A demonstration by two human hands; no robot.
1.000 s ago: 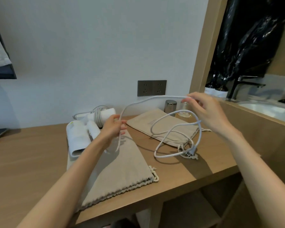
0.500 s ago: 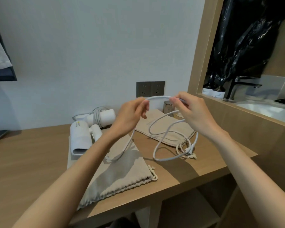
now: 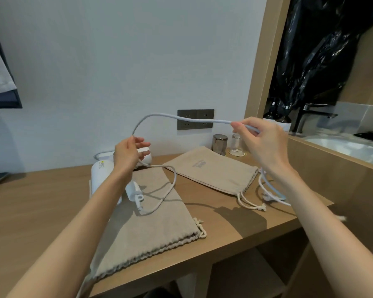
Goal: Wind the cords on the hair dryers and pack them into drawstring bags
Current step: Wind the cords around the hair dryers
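Wooden desk (image 3: 41,201) against white wall (image 3: 116,61); socket plate (image 3: 187,126) centre frame, sink (image 3: 342,147) at right. Flat on the desk: near bag (image 3: 159,229), far bag (image 3: 213,171); hair dryer (image 3: 99,175) left of centre. My left grip (image 3: 127,153) and right grip (image 3: 261,143) each pinch the cord (image 3: 181,118), mid-air. Versus 0.5 s ago: grips wider apart, span longer.

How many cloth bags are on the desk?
2. The near bag lies flat at the front edge of the desk, with the white cord draped across it. The far bag lies behind it to the right, beside the metal cup. None seems hidden.
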